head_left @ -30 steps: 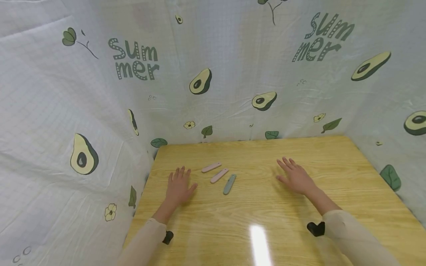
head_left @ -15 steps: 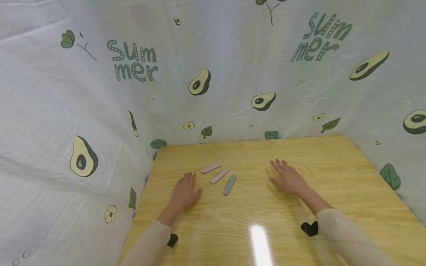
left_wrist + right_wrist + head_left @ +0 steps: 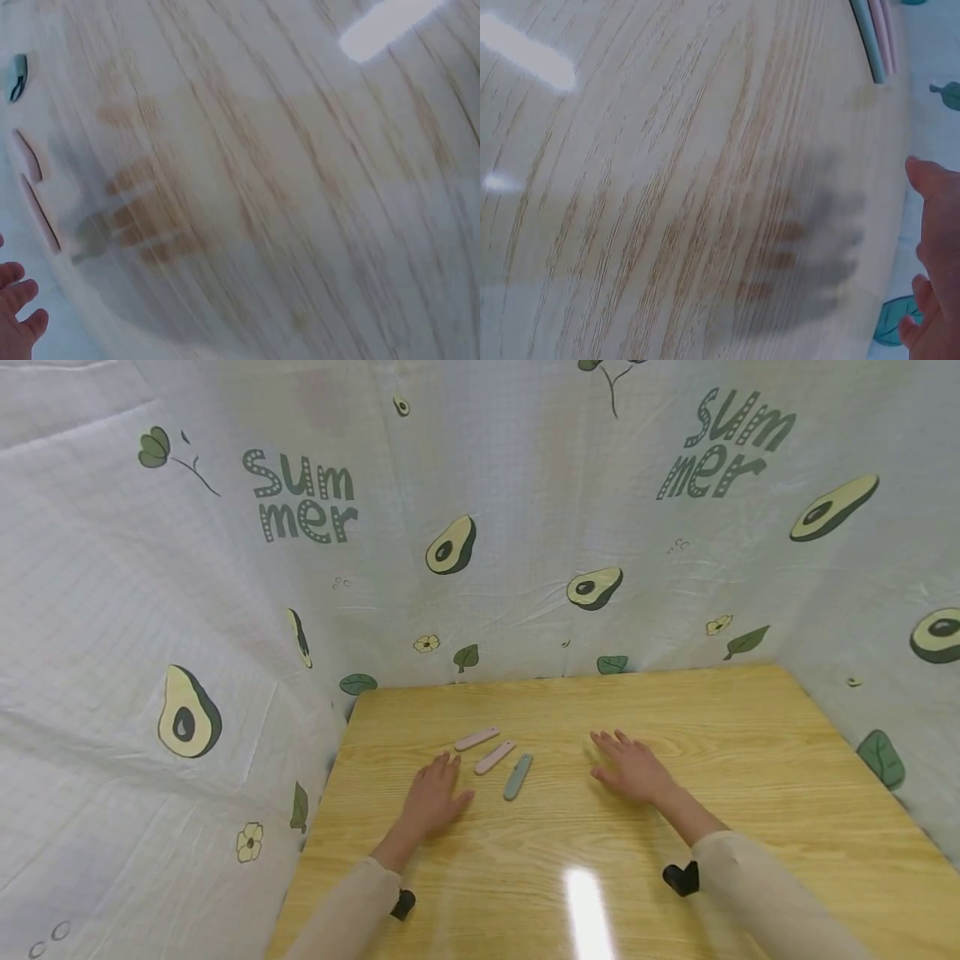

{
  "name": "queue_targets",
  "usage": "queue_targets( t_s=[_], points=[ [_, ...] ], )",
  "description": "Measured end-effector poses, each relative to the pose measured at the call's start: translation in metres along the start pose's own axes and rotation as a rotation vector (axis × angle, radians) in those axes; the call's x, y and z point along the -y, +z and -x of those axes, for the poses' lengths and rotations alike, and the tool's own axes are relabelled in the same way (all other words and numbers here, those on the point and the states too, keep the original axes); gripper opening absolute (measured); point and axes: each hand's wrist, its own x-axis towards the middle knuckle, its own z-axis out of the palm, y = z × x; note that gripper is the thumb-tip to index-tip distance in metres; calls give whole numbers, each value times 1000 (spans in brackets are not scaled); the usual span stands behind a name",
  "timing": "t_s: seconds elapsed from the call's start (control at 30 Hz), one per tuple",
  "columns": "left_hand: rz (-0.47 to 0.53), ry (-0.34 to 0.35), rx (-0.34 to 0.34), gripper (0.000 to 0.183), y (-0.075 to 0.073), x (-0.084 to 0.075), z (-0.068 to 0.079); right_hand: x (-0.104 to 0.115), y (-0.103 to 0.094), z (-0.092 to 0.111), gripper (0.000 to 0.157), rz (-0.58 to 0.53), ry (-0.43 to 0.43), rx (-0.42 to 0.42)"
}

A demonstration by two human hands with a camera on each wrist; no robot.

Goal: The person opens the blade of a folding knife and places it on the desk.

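Observation:
Three slim, round-ended pieces with a small hole at one end lie on the table; they look like small box cutters. One pink piece (image 3: 476, 738) is farthest back, a second pink piece (image 3: 494, 757) lies beside it, and a grey-green piece (image 3: 517, 777) is to their right. My left hand (image 3: 433, 797), fingers extended, is just left of and nearer than the pink pieces, apart from them. Over the table to the right of the green piece, my right hand (image 3: 636, 770) has its fingers spread. Neither hand holds anything. Both hands also show at the edges of their wrist views.
The wooden table (image 3: 720, 727) has a bright light reflection near its front. A white cloth (image 3: 525, 485) printed with avocados and leaves hangs behind the table and along both sides. A black wrist device (image 3: 681, 878) sits at the right sleeve.
My left hand has moved right and slightly nearer, towards the pink pieces. My right hand has moved left and slightly nearer. The three pieces have stayed put.

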Motion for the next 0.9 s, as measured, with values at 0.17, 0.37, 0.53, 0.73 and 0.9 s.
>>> queue_targets(
  t_s=[0.17,0.37,0.53,0.73,0.9],
  points=[
    [3,46,12,68,7,-12,-4,10,9,-4,66,6,-13,12],
    [22,52,22,62,12,-25,-8,18,19,-5,69,-55,-35,16],
    [-8,55,42,60,16,-32,-10,24,21,-7,70,-64,-70,-8],
    [45,50,54,55,20,-40,-14,41,30,-16,68,-93,-80,33],
    [72,42,49,55,26,-49,-19,61,42,-21,66,-111,-111,74]
  ],
)
